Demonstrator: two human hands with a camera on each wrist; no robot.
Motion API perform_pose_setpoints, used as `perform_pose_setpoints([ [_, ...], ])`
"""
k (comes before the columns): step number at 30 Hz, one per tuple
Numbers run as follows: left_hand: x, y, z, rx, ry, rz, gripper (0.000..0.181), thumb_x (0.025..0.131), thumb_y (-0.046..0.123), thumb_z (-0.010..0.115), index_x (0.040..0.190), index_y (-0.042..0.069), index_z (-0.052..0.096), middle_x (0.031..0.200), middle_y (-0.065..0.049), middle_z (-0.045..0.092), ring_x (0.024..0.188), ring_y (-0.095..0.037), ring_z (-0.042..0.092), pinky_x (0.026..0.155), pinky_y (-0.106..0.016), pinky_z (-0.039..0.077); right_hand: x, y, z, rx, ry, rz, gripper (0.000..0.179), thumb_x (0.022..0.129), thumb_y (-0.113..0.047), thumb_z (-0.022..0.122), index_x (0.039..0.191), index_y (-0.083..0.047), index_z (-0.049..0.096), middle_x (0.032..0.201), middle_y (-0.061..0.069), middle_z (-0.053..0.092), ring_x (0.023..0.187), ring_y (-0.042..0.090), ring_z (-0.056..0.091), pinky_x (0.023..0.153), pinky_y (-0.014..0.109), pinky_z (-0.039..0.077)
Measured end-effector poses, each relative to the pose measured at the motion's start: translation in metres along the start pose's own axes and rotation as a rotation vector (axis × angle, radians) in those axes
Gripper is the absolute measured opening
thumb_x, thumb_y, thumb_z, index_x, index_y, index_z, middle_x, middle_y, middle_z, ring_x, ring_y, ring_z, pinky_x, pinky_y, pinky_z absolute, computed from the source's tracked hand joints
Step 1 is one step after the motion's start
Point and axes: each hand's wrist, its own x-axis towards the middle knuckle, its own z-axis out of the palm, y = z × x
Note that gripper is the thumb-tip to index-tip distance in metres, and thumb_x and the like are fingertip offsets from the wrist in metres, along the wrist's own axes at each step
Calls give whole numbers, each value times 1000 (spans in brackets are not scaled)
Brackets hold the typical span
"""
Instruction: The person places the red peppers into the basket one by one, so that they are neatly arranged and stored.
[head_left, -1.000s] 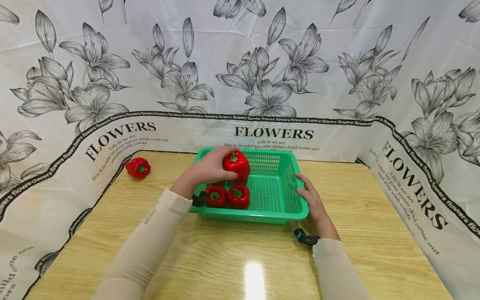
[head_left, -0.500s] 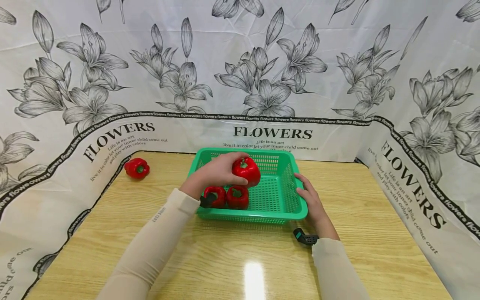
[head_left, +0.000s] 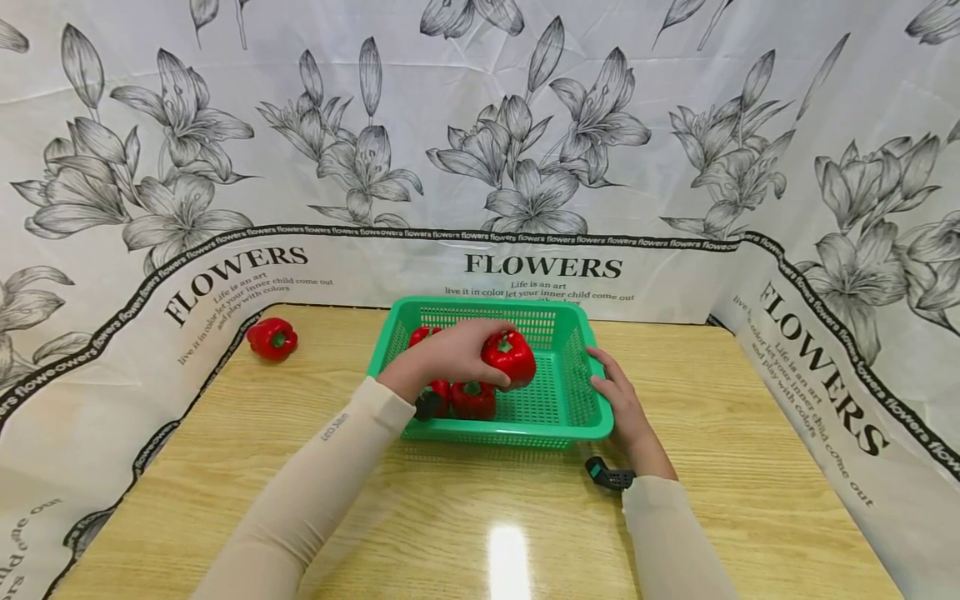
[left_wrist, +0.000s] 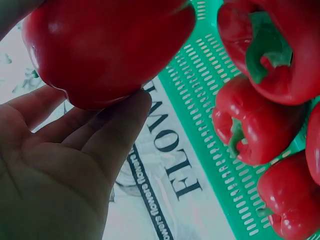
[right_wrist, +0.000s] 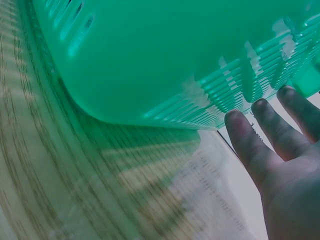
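Note:
My left hand (head_left: pixel 459 357) grips a red bell pepper (head_left: pixel 516 367) above the green basket (head_left: pixel 510 430), thumb at its near side. In the left wrist view, fingers hold this bell pepper (left_wrist: pixel 110 50) with the basket mesh beyond it. Several more red bell peppers (head_left: pixel 474 403) sit in the basket's left part, partly hidden by the left hand and wrist. At the basket's right side, my right hand (head_left: pixel 624 404) holds the rim. The right wrist view has its fingers (right_wrist: pixel 245 135) under the rim by the slotted outer wall.
Another red bell pepper (head_left: pixel 273 339) lies at the table's back left. The wooden table (head_left: pixel 420 517) is bordered behind and at both sides by a white flower-printed cloth (head_left: pixel 360 271). Black wrist mounts (head_left: pixel 609 475) show near the sleeves.
My left hand has carried the bell pepper rightward and toward me over the basket, uncovering a pepper at the back left. The right hand stays at the rim.

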Motion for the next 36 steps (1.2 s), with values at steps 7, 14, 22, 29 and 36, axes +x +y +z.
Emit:
perform_pose_setpoints([
  [7,8,5,8,69,-45,30,75,81,36,73,146,17,41,136,2,52,120,-16,48,87,-32,53,0,1,0,-3,0,-6,52,104,-29,35,153,-19,24,158,12,20,118,19,44,86,21,48],
  [14,14,10,17,87,-106,33,73,79,26,72,145,18,41,134,3,52,116,-15,48,83,-29,53,1,1,1,0,1,-7,52,104,-28,35,153,-18,24,158,11,20,118,19,44,86,21,49],
  [22,23,18,23,142,-154,30,74,78,29,74,144,16,42,137,2,51,117,-14,49,93,-32,51,1,1,-1,-18,7,-3,51,104,-27,34,153,-19,25,158,11,21,118,16,43,86,19,47],
  [29,32,17,24,191,-214,7,79,79,34,73,148,19,38,140,1,49,118,-15,48,88,-31,52,1,0,0,5,3,0,52,103,-28,35,153,-18,25,158,10,21,118,16,44,86,20,48],
  [36,40,17,24,190,-254,27,74,75,28,75,141,19,44,128,2,55,110,-14,50,82,-28,52,1,-1,0,-1,7,1,52,103,-29,36,153,-19,26,158,10,21,119,17,43,86,19,48],
])
